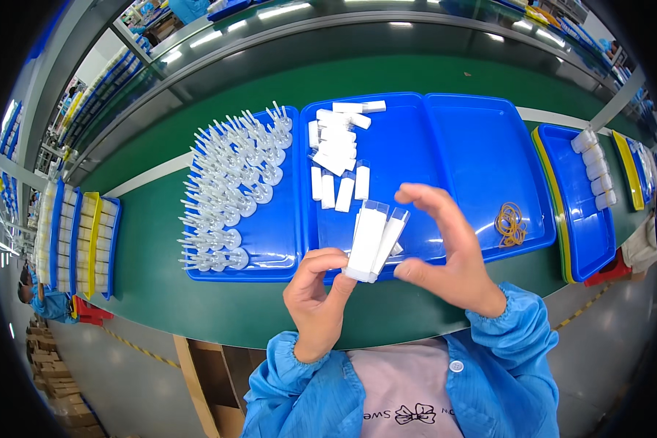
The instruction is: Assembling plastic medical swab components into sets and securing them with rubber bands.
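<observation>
Two white-capped clear tubes (pixel 372 239) are being pinched at their near ends by the left hand (pixel 317 292) above the near edge of the middle blue tray (pixel 416 117), while the right hand (pixel 445 248), fingers spread open, is being curved around them; they are probably best being kept aligned and steadied at both ends.

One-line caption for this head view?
Left hand pinches a bundle of white sticks while right hand hovers open above blue trays.

Factory assembly line: green conveyor belt (pixel 197 219), blue trays (pixel 482 131).
</observation>
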Available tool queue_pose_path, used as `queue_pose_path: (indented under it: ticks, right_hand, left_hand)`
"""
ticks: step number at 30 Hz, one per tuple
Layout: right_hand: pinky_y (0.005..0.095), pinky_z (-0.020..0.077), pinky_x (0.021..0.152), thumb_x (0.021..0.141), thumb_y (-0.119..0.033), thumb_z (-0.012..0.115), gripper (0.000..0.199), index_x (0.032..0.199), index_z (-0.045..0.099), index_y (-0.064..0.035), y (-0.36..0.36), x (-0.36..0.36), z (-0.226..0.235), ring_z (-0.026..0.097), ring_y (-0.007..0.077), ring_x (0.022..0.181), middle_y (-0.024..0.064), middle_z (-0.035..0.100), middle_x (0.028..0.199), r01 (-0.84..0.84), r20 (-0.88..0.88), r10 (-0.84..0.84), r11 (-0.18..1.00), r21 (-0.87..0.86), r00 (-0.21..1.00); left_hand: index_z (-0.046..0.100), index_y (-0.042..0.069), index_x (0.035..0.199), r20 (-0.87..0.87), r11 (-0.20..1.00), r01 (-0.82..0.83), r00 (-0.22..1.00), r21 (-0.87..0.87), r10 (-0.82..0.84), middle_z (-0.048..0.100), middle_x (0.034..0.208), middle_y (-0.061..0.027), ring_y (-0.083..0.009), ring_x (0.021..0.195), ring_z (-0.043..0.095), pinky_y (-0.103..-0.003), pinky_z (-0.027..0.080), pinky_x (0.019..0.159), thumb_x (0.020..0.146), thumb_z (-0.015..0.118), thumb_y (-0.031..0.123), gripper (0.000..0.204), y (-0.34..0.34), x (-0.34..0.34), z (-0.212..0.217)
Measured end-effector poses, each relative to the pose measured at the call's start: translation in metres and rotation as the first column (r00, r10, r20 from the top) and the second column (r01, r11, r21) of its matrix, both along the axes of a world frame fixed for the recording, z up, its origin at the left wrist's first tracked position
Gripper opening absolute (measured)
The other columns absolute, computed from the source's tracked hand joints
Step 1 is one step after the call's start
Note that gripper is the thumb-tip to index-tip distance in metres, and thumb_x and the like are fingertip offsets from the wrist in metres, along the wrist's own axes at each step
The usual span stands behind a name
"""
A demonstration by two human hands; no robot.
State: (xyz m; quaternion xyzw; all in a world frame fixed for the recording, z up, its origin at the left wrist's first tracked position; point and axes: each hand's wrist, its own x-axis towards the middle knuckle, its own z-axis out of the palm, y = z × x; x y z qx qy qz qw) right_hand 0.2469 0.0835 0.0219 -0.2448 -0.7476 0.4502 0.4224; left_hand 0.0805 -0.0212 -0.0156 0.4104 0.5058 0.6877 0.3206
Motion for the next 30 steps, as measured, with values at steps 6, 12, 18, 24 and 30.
queue_pose_path:
  ticks: [6, 12, 18, 24, 30]
  right_hand:
    - [0.0406, 0.038, 0.103, 0.062, -0.021, 0.086, 0.096, 0.141, 0.036, 0.0004, -0.023, -0.01, 0.004, 0.046, 0.0336, 0.126, 0.0183, 0.046, 0.136, 0.034, 0.06, -0.039, 0.996, 0.081, 0.997]
    - [0.0411, 0.0409, 0.1, 0.061, -0.021, 0.086, 0.092, 0.137, 0.04, 0.0009, -0.03, -0.022, -0.003, 0.047, 0.0344, 0.125, 0.0189, 0.049, 0.134, 0.087, 0.039, -0.093, 0.987, 0.135, 0.995]
    - [0.0398, 0.0402, 0.101, 0.063, -0.019, 0.085, 0.084, 0.134, 0.044, 0.0004, -0.025, -0.025, -0.004, 0.049, 0.0332, 0.123, 0.0196, 0.05, 0.131, 0.049, 0.053, -0.054, 0.995, 0.088, 0.997]
    - [0.0401, 0.0411, 0.095, 0.069, -0.026, 0.08, 0.073, 0.13, 0.048, -0.0002, 0.014, -0.015, -0.017, 0.053, 0.0343, 0.114, 0.0174, 0.058, 0.119, 0.021, 0.321, -0.096, 0.973, 0.23, 0.942]
    - [0.0376, 0.0402, 0.073, 0.074, -0.016, 0.072, 0.036, 0.106, 0.059, -0.0072, 0.024, -0.026, -0.062, 0.055, 0.0244, 0.083, 0.0082, 0.057, 0.086, -0.102, 0.629, -0.295, 0.85, 0.516, 0.719]
  left_hand:
    - [0.061, -0.001, 0.094, 0.067, 0.997, -0.021, 0.998, 0.078, 0.016, 0.057, 0.098, -0.0091, -0.0161, 0.091, 0.056, -0.029, 0.045, 0.082, 0.082, 0.07, -0.001, 0.014, -0.003, 0.007, 0.003]
    - [0.061, -0.001, 0.094, 0.051, 0.99, -0.039, 0.998, 0.134, 0.032, 0.056, 0.096, -0.009, -0.0158, 0.089, 0.056, -0.028, 0.045, 0.081, 0.082, 0.07, -0.002, 0.014, -0.009, 0.013, 0.001]
    - [0.062, -0.002, 0.095, 0.017, 0.996, -0.051, 0.999, 0.08, 0.05, 0.057, 0.096, -0.0088, -0.0159, 0.09, 0.056, -0.028, 0.045, 0.082, 0.081, 0.069, -0.004, 0.015, -0.009, 0.006, -0.002]
    - [0.062, -0.003, 0.098, 0.047, 0.987, -0.154, 0.987, 0.047, 0.152, 0.057, 0.103, -0.0101, -0.016, 0.094, 0.055, -0.028, 0.044, 0.086, 0.083, 0.068, -0.002, 0.016, 0.001, -0.015, -0.006]
    - [0.065, -0.003, 0.101, -0.071, 0.969, -0.241, 0.967, 0.061, 0.245, 0.058, 0.101, -0.0088, -0.0158, 0.094, 0.055, -0.028, 0.044, 0.085, 0.084, 0.068, 0.002, 0.017, 0.001, -0.026, -0.005]
